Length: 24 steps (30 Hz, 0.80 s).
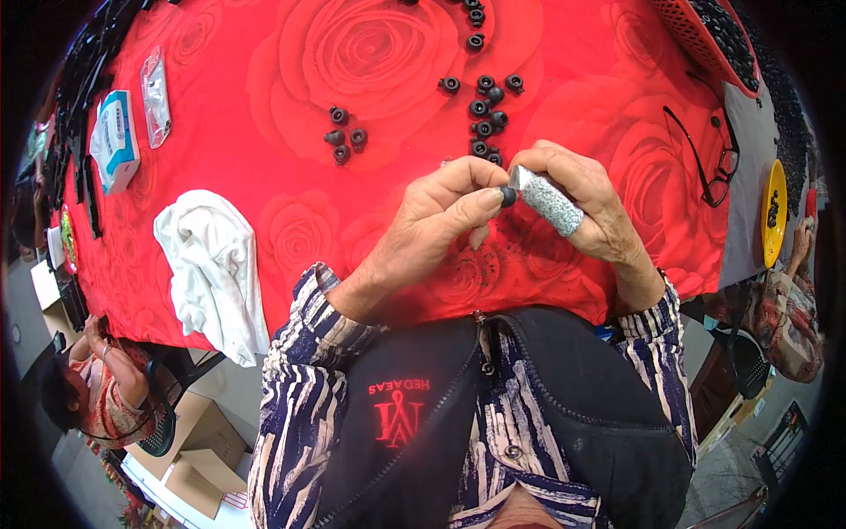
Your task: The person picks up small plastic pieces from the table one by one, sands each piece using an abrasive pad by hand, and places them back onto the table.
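Here the left hand [441, 216] pinches a small black rubber cap [508, 196] between thumb and forefinger, pressing it against the tip of a silvery tube [546, 200] gripped in the closed right hand [586, 207], above the red rose-patterned tablecloth [264, 79] strewn with more caps [489, 110].

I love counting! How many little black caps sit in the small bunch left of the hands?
4 small black round caps: one top, two middle, one bottom. None seem hidden.
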Available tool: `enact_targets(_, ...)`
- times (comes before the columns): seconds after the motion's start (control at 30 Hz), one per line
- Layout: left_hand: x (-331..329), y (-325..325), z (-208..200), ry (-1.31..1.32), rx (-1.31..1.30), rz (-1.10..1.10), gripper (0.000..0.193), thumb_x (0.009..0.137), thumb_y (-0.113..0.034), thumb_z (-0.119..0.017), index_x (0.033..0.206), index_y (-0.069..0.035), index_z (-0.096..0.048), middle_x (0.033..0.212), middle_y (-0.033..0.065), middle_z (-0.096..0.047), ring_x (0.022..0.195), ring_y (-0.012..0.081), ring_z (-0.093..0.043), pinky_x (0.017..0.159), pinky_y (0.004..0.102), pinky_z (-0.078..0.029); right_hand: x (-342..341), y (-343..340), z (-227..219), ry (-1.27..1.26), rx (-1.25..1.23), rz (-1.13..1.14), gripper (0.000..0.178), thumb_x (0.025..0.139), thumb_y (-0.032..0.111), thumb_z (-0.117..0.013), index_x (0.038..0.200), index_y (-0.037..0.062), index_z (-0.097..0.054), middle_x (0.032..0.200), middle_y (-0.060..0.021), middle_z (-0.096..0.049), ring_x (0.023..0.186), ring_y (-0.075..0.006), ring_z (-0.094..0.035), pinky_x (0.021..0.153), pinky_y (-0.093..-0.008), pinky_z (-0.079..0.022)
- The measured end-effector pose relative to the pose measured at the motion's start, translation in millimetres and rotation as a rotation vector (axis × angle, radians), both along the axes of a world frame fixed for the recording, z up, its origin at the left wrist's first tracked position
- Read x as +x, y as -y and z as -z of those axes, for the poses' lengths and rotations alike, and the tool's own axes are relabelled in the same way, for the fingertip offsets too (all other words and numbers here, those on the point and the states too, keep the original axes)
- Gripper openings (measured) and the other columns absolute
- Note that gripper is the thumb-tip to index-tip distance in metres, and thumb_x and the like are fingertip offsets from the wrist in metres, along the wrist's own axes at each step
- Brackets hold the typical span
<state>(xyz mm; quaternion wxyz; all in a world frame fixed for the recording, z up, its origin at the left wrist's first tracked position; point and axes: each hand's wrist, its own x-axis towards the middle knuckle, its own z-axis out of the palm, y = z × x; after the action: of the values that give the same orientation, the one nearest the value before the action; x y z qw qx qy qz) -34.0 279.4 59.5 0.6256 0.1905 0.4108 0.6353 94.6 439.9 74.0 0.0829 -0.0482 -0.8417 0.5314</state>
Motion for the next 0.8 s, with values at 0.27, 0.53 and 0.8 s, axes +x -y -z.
enact_targets(0.27,0.5,-0.3,-2.5,-0.022,-0.030,0.054,0.020,0.091,-0.022,-0.052,0.102,-0.005,-0.053,0.078,-0.0028,-0.049,0.064,0.0046,-0.043,0.057,0.0186,-0.035,0.0,-1.6,-2.5,-0.003,-0.008,-0.048,0.025,0.077,0.013,-0.057,0.098,-0.0012,-0.054,0.076,-0.0122,-0.053,0.067,-0.0277,-0.054,0.059,-0.0340,-0.042)
enact_targets(0.53,0.2,-0.7,0.7,0.009,-0.020,0.045,0.020,0.091,-0.021,-0.052,0.102,-0.005,-0.053,0.079,-0.0034,-0.048,0.063,0.0041,-0.040,0.056,0.0188,-0.033,-1.2,-1.7,0.1,-0.036,0.034,-0.047,0.025,0.076,0.011,-0.058,0.097,-0.0017,-0.054,0.077,-0.0132,-0.054,0.068,-0.0290,-0.055,0.059,-0.0354,-0.043)
enact_targets(0.8,-6.1,-1.3,1.1,0.090,0.014,-0.136,0.018,0.093,-0.019,-0.049,0.102,-0.004,-0.053,0.071,-0.0049,-0.046,0.058,0.0020,-0.042,0.051,0.0164,-0.033,1.3,9.7,-2.4,-0.105,0.227,-0.167,0.029,0.068,0.007,-0.065,0.094,0.0007,-0.054,0.071,-0.0113,-0.049,0.061,-0.0289,-0.054,0.054,-0.0369,-0.043)
